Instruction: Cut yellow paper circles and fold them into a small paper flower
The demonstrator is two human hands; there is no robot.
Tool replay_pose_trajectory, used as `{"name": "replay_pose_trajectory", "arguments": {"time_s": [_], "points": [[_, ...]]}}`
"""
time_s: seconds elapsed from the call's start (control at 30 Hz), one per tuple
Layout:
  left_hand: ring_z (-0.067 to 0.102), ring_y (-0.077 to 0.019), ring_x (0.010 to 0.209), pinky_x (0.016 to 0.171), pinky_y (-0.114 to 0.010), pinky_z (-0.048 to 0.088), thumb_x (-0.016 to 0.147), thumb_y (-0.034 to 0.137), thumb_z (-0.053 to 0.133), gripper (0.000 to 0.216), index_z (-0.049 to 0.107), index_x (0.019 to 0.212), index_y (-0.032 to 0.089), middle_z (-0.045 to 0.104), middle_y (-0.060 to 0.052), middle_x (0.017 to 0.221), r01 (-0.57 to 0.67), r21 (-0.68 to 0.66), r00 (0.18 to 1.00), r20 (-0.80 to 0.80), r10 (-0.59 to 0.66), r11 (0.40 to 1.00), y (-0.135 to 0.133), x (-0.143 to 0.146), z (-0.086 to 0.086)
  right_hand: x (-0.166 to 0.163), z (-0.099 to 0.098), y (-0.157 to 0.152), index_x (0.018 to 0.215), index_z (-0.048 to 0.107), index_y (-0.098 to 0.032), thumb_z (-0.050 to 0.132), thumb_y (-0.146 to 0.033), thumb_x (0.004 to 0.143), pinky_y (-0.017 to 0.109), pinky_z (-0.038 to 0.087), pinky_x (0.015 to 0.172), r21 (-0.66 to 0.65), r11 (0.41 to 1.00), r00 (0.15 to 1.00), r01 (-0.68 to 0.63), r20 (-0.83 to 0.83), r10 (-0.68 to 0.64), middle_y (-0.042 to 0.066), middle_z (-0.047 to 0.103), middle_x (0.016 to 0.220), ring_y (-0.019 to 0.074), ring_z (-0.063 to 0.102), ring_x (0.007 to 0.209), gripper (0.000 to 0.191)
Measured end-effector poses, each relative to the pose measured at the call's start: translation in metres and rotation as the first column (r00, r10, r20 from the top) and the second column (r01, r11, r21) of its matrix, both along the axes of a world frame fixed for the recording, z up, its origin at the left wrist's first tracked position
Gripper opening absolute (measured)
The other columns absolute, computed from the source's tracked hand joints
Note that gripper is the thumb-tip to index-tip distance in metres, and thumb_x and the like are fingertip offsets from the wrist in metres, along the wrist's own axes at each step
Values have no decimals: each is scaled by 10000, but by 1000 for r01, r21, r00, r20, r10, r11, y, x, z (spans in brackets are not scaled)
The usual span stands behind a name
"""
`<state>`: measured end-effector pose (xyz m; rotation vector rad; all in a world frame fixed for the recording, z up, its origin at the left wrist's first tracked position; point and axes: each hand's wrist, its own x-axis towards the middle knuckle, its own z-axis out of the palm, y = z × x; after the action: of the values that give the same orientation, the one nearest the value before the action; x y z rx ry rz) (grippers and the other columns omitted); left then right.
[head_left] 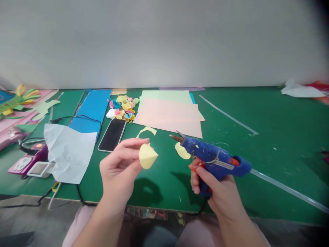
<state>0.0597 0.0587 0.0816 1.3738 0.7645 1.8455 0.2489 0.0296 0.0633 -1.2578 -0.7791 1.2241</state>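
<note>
Between the fingers of my left hand (pixel 120 168) is a small pale yellow paper cone (pixel 147 156), its tip turned to the right. My right hand (pixel 218 192) grips a blue hot glue gun (pixel 205 151) by its handle, fingers at the orange trigger. The metal nozzle points left toward the cone, with a gap between them. From the gun's back end a long clear glue stick (pixel 288 188) sticks out. Under the nozzle lies a round yellow paper piece (pixel 182 151), partly hidden by the gun. A curved yellow paper scrap (pixel 147 130) rests behind my left hand.
Pink and green paper sheets (pixel 169 116) lie at the back, beside several small colourful paper flowers (pixel 124 106) and a phone (pixel 112 135). Left are a blue board (pixel 88 109), a crumpled white sheet (pixel 69 151) and cables. Another glue stick (pixel 228 115) lies right on the green table (pixel 282 144).
</note>
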Motion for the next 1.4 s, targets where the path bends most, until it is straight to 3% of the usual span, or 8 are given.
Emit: {"name": "replay_pose_trajectory", "arguments": {"time_s": [0.17, 0.3, 0.47, 0.67, 0.83, 1.0, 1.2, 1.4], "points": [[682, -145, 832, 613, -214, 581, 730, 116, 697, 133, 701, 755, 247, 715, -11, 913, -67, -110, 996, -66, 61, 992, 3, -2, 0, 17, -7, 12, 631, 592, -164, 731, -442, 654, 206, 414, 370, 7, 998, 997, 61, 51, -62, -28, 582, 459, 90, 502, 340, 312], [669, -153, 855, 649, -224, 578, 740, 193, 676, 35, 701, 753, 213, 707, -42, 918, -212, -238, 917, -385, 108, 948, 14, -6, -10, 56, -9, 21, 550, 505, -191, 669, -610, 634, 251, 449, 416, -94, 973, 964, 210, 188, -189, -23, 527, 420, 124, 516, 372, 458], [656, -165, 845, 587, -217, 549, 766, 260, 608, 112, 695, 735, 195, 690, -67, 940, -177, -284, 774, -632, -45, 942, 28, -12, -22, 111, -12, 15, 528, 535, -175, 499, -621, 770, 282, 395, 500, -104, 894, 715, 435, 644, -273, 30, 521, 480, 129, 479, 459, 508], [611, -127, 690, 543, -211, 495, 768, 244, 567, 129, 682, 731, 198, 651, -39, 851, -172, -283, 716, -693, -78, 943, 38, -13, -30, 140, -22, 28, 546, 605, -145, 438, -591, 811, 342, 407, 591, -222, 865, 534, 449, 843, -60, 143, 623, 600, 227, 573, 599, 545], [618, -173, 796, 812, -342, 499, 757, 252, 578, 113, 683, 738, 215, 664, -31, 841, -154, -273, 678, -728, -99, 949, 42, -22, -30, 143, -20, 38, 543, 636, -152, 431, -564, 829, 386, 414, 654, -294, 843, 357, 450, 925, 132, 187, 659, 673, 329, 632, 732, 542], [619, -214, 883, 1096, -605, 75, 740, 264, 597, 93, 676, 694, 246, 696, -2, 872, -215, -285, 663, -745, -75, 934, 51, -44, -30, 130, -11, 20, 739, 699, -135, 350, -603, 846, 377, 380, 578, -258, 806, 190, 533, 965, 183, 224, 680, 806, 375, 636, 781, 593], [649, -213, 802, 841, -382, 475, 709, 315, 607, 138, 691, 745, 211, 718, -37, 810, -215, -382, 717, -687, -121, 899, 65, -61, -38, 112, -1, 0, 768, 677, -183, 356, -503, 879, 314, 316, 541, -146, 846, 86, 512, 989, 119, 163, 699, 828, 301, 621, 751, 467], [648, -210, 812, 757, -310, 475, 694, 382, 610, 225, 699, 783, 196, 722, -45, 839, -227, -399, 766, -636, -90, 888, 71, -63, -43, 96, 7, -5, 730, 665, -196, 379, -450, 877, 281, 305, 529, -47, 917, 62, 397, 998, 24, 100, 687, 692, 236, 602, 655, 410]]}}
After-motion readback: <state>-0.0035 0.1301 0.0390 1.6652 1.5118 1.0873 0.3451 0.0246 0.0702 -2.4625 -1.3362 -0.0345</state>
